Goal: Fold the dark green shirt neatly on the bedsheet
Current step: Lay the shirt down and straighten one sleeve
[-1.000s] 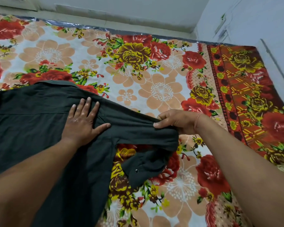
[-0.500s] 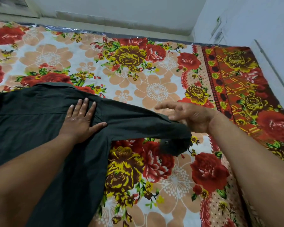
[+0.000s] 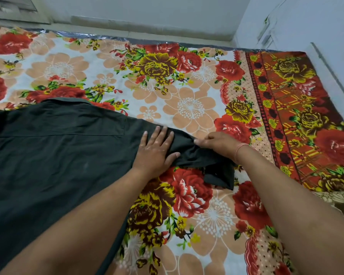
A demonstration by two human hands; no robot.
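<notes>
A floral bedsheet (image 3: 191,108), printed with red roses, yellow blooms and peach flowers on white, covers the bed; beyond the right hand (image 3: 219,144) its pattern gives way to a red and brown border band (image 3: 298,116). Pale walls (image 3: 147,8) rise behind the bed's far edge, where a thin silvery strip (image 3: 99,35) shows under the sheet. A louvred vent (image 3: 14,6) sits far up and left of the hands, cut off by the frame.

The dark green shirt (image 3: 54,155) lies flat on the sheet left of both hands, back side up, its lower part running out of the frame at the left and bottom. The collar edge (image 3: 68,100) shows beyond the left hand (image 3: 155,149). The cloth looks matte and lightly creased, with a stitched yoke seam across the shoulders.

The left hand presses open-palmed, fingers spread, on the shoulder where the sleeve (image 3: 203,159) begins. Just right of it, the right hand pinches the sleeve's upper edge with curled fingers; a thin pink thread (image 3: 239,150) circles that wrist. The sleeve is bunched between the hands, its cuff end (image 3: 219,176) drooping crumpled below the right wrist. How the cuff is folded is hard to make out.
</notes>
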